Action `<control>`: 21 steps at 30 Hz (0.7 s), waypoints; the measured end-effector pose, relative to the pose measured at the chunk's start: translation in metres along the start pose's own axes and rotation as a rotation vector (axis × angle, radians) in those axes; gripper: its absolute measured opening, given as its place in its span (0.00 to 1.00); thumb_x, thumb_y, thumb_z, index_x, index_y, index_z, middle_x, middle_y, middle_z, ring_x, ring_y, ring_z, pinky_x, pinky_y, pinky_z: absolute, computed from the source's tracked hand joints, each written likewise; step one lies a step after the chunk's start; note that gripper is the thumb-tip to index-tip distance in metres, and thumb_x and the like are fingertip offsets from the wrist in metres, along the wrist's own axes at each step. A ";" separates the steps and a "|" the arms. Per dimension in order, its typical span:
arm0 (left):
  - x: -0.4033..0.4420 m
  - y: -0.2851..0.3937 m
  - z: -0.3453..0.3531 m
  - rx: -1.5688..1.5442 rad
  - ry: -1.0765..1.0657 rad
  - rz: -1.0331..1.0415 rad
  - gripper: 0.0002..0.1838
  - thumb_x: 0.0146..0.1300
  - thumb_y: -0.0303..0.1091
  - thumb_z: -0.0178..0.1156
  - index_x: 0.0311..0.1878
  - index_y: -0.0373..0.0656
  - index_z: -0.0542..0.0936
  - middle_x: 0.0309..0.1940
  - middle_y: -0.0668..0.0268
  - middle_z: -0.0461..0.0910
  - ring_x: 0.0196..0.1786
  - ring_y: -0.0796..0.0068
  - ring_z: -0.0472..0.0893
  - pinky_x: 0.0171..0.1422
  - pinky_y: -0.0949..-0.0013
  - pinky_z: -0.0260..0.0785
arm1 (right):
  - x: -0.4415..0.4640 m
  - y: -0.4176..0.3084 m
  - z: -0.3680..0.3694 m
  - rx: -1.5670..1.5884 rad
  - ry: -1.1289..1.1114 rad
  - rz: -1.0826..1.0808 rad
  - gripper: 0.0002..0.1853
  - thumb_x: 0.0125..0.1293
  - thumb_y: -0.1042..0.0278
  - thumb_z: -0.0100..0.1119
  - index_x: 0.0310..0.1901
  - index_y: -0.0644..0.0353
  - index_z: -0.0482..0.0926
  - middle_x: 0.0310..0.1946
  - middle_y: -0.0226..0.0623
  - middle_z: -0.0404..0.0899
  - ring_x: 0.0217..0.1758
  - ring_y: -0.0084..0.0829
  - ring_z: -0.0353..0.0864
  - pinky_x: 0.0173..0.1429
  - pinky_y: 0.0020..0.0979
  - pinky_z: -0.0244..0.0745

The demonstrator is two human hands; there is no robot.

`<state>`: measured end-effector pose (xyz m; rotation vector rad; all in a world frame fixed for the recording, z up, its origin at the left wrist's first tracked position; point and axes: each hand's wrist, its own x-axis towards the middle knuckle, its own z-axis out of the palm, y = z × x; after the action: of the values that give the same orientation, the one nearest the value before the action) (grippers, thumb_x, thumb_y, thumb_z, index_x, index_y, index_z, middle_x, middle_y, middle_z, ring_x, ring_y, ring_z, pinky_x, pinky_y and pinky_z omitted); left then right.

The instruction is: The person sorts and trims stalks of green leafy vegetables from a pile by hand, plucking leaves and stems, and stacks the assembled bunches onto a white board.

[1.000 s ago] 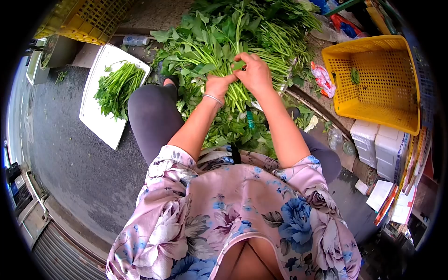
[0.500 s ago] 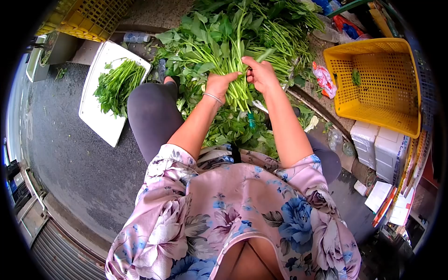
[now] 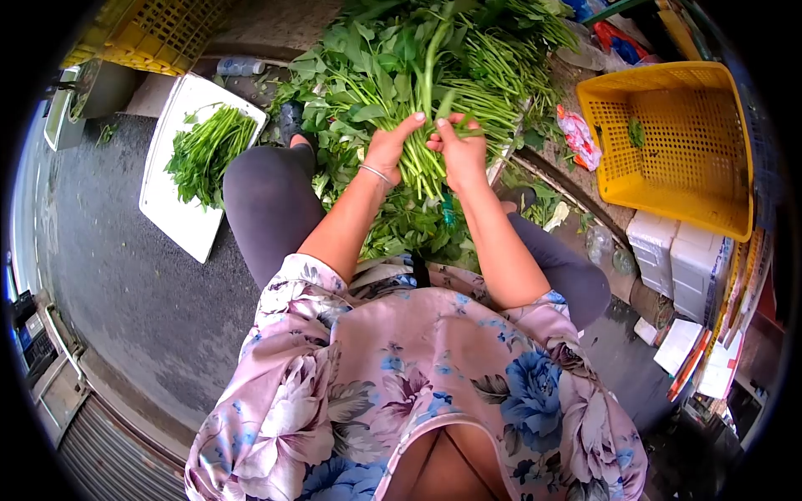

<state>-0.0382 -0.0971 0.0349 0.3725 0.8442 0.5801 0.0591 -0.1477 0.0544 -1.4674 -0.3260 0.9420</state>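
Observation:
A bunch of water spinach (image 3: 422, 163), leaves away from me and cut stem ends toward me, is gripped by my left hand (image 3: 388, 152), its thumb laid across the stems. Close beside it, my right hand (image 3: 462, 154) is closed on a thick pale-green stem of water spinach at the bunch's right edge; its fingertips are partly hidden. Beyond both hands spreads a large pile of water spinach (image 3: 359, 58) with long stems and broad leaves. More loose leaves (image 3: 418, 225) lie below my hands, between my legs.
Left of my knee, a white foam board (image 3: 188, 230) carries another bunch of greens (image 3: 209, 154). A yellow crate (image 3: 668, 179) stands at right beside a red-and-white plastic bag (image 3: 578, 138), above white foam boxes (image 3: 678, 267). Stacked yellow crates (image 3: 159, 37) are at upper left.
My right hand has come down slightly and turned, now closed on a stem beside the left hand. My left thumb has lifted a little. My right leg shows more.

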 end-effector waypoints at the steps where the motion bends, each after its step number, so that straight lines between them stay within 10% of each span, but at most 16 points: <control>1: 0.008 -0.006 -0.006 0.058 0.003 0.027 0.17 0.50 0.39 0.64 0.39 0.36 0.77 0.30 0.65 0.77 0.29 0.74 0.77 0.34 0.70 0.72 | -0.004 -0.004 0.002 -0.060 -0.065 -0.016 0.07 0.59 0.77 0.52 0.38 0.63 0.67 0.30 0.34 0.72 0.24 0.22 0.73 0.28 0.21 0.75; 16: 0.002 0.017 -0.010 -0.268 -0.127 0.049 0.07 0.52 0.31 0.60 0.32 0.41 0.74 0.29 0.65 0.76 0.34 0.69 0.78 0.37 0.62 0.74 | -0.053 -0.002 -0.092 -0.508 -0.392 0.071 0.08 0.60 0.71 0.54 0.36 0.62 0.65 0.19 0.28 0.68 0.16 0.18 0.67 0.23 0.17 0.64; 18: 0.002 0.020 -0.012 -0.323 -0.173 0.029 0.06 0.52 0.31 0.60 0.32 0.41 0.74 0.29 0.67 0.76 0.36 0.69 0.78 0.38 0.62 0.74 | -0.056 0.027 -0.129 -0.806 -0.511 0.511 0.11 0.60 0.67 0.54 0.41 0.61 0.68 0.30 0.41 0.75 0.27 0.27 0.76 0.30 0.27 0.72; 21: 0.000 0.019 -0.012 -0.380 -0.267 0.032 0.06 0.53 0.31 0.59 0.32 0.41 0.75 0.31 0.67 0.76 0.37 0.68 0.78 0.39 0.61 0.75 | -0.049 0.031 -0.144 -0.989 -0.520 0.261 0.23 0.59 0.59 0.54 0.52 0.62 0.63 0.47 0.50 0.66 0.48 0.35 0.68 0.49 0.32 0.65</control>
<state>-0.0532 -0.0813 0.0373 0.1119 0.4583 0.6881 0.1208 -0.2869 0.0229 -2.1615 -1.1196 1.4835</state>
